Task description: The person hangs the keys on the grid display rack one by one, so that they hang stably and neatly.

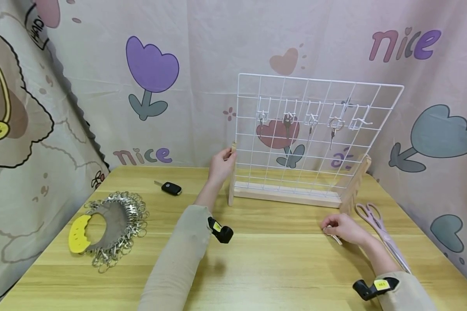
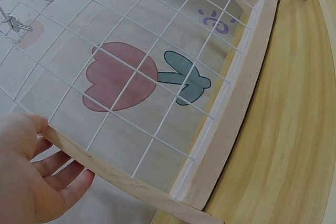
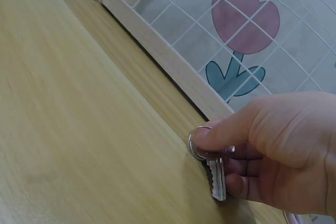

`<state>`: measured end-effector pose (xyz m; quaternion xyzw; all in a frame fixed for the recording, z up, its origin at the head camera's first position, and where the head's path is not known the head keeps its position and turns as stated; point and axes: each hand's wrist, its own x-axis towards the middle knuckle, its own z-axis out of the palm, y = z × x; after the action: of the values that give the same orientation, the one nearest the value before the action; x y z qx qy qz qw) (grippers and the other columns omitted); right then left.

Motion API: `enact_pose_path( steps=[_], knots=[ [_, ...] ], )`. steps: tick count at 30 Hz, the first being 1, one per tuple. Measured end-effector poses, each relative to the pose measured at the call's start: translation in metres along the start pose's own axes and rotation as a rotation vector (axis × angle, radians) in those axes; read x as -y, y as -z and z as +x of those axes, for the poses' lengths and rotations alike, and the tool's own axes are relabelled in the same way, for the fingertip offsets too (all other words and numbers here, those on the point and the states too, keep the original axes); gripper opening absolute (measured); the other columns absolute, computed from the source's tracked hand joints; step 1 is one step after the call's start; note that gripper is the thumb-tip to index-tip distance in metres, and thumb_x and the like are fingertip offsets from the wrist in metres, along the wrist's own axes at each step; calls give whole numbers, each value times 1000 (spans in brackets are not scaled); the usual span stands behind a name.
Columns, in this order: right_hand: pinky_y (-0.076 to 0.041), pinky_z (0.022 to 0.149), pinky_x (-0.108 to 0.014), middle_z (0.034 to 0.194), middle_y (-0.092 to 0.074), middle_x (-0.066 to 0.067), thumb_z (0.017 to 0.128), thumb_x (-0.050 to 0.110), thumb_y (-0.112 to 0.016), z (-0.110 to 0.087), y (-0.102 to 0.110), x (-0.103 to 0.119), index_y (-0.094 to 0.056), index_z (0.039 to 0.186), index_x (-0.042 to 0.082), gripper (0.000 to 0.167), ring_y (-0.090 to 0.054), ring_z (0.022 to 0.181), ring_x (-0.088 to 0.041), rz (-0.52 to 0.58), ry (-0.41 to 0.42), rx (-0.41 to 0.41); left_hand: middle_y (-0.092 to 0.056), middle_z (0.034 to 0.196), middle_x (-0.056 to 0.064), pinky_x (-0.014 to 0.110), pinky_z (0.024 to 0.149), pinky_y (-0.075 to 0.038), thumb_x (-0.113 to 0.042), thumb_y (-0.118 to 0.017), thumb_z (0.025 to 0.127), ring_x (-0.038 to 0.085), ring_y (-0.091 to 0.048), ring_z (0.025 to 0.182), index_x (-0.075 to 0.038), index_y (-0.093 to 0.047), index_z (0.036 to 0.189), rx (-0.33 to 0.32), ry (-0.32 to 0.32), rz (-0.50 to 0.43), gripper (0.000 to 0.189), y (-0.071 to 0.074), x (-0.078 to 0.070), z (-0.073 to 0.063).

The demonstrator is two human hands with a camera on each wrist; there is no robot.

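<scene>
A white wire grid rack (image 1: 288,195) with a wooden base stands at the back of the table. My left hand (image 1: 221,166) holds its wooden left side post (image 2: 110,169), thumb on one side and fingers on the other. In the right wrist view, my right hand (image 3: 289,148) pinches a silver key (image 3: 217,179) by its ring (image 3: 192,145), the blade pointing down close to the tabletop. Keys, one of them on a large ring (image 1: 336,124), hang from several hooks along the grid. The rightmost hook (image 1: 360,124) carries no key.
On the left lies a large ring of many keys (image 1: 118,216) with a yellow piece (image 1: 78,235). A black car key (image 1: 171,188) lies behind it. Pink scissors (image 1: 383,233) lie beside my right hand. A patterned cloth (image 1: 206,52) hangs behind the table.
</scene>
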<state>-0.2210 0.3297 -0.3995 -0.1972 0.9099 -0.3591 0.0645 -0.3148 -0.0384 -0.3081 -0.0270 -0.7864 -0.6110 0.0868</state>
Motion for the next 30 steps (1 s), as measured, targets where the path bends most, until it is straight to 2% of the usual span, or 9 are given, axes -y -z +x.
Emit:
enact_pose_path(
  steps=[5, 12, 14, 18, 21, 27, 30],
  knots=[
    [-43, 49, -23, 73, -56, -3, 87, 4, -61, -1, 1, 2, -62, 85, 0, 5, -47, 57, -8, 64, -49, -27, -52, 132, 10, 34, 97, -41, -28, -52, 95, 24, -48, 120, -7, -47, 135, -2, -4, -11, 45, 0, 0, 0],
    [-50, 60, -26, 80, -58, -4, 91, 9, -58, -5, 8, 12, -58, 94, -8, 17, -54, 67, -10, 225, -87, -59, -52, 131, 11, 35, 97, -42, -26, -52, 95, 24, -48, 120, -7, -48, 134, -2, -9, -14, 44, 0, 1, 1],
    [-51, 63, -29, 82, -59, -5, 91, 12, -58, -5, 11, 17, -57, 96, -7, 20, -56, 70, -13, 242, -92, -81, -52, 132, 10, 34, 97, -41, -27, -52, 95, 23, -48, 120, -7, -48, 135, 1, -6, -16, 45, 0, 1, 1],
    [-51, 67, -32, 84, -61, -7, 91, 17, -60, -4, 18, 26, -59, 97, -5, 23, -57, 75, -18, 217, -104, -136, -52, 132, 10, 34, 98, -41, -27, -52, 95, 23, -48, 120, -7, -48, 135, 3, -10, -23, 45, 1, 0, 1],
    [-51, 68, -33, 84, -62, -7, 91, 16, -60, -3, 25, 30, -59, 98, -6, 24, -57, 75, -15, 174, -95, -186, -53, 131, 11, 35, 97, -42, -27, -53, 95, 23, -49, 119, -6, -48, 134, 2, -23, -20, 45, 1, 0, 1],
    [-51, 65, -26, 82, -63, 5, 92, 12, -58, -4, 48, 42, -57, 99, -11, 25, -58, 72, -10, 175, -62, -317, -52, 131, 11, 35, 97, -42, -27, -52, 95, 24, -49, 119, -6, -49, 134, 3, -19, -20, 44, 0, 2, 1],
    [-49, 63, -22, 79, -63, 12, 92, 13, -59, -4, 62, 51, -58, 98, -11, 25, -58, 71, -9, 135, -54, -402, -52, 132, 11, 35, 97, -42, -26, -52, 95, 24, -48, 120, -7, -48, 135, 3, -9, -30, 44, 0, 2, 1]
  ],
)
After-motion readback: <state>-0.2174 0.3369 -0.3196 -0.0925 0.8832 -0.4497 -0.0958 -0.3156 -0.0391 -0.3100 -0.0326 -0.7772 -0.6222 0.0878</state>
